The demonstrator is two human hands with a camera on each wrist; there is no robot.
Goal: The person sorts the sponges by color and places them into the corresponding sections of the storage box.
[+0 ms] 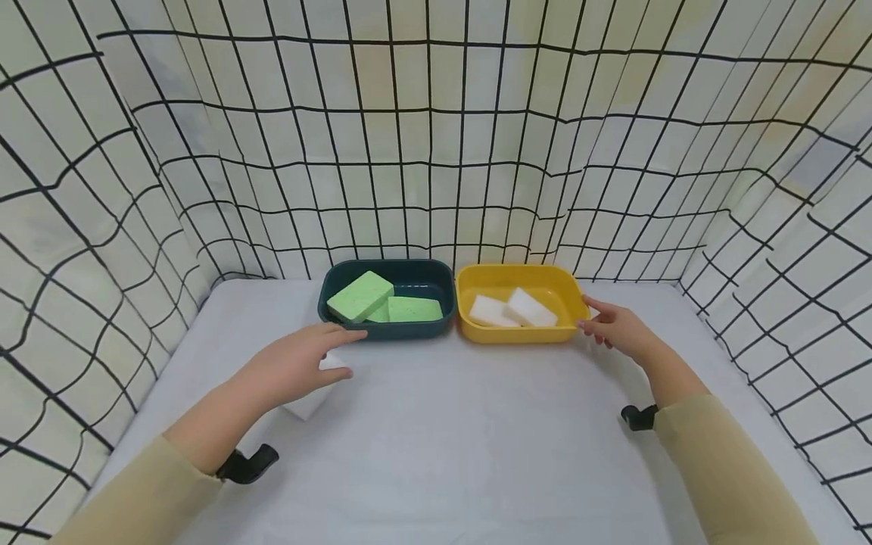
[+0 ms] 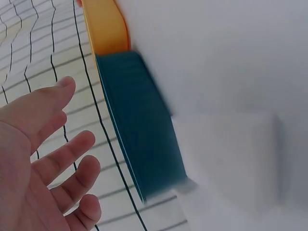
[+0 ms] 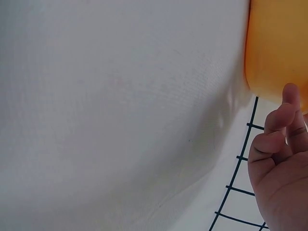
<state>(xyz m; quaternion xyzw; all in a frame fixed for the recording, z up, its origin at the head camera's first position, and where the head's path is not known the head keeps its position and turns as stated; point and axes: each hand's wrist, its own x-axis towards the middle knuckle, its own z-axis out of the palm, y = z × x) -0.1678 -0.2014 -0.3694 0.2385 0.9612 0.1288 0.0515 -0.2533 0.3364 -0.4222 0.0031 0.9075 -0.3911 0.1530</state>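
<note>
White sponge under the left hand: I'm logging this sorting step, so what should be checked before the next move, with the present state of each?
1. Left hand over the white sponge: ok.
2. Fingers gripping it: not ok, they look relaxed and spread in the left wrist view.
3. Yellow tray has room beside its two white sponges: ok.
4. Right hand at the yellow tray's right rim: ok.
5. Green tray holds only green sponges: ok.

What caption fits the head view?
Left hand over a white sponge; right hand beside the yellow bin.
</note>
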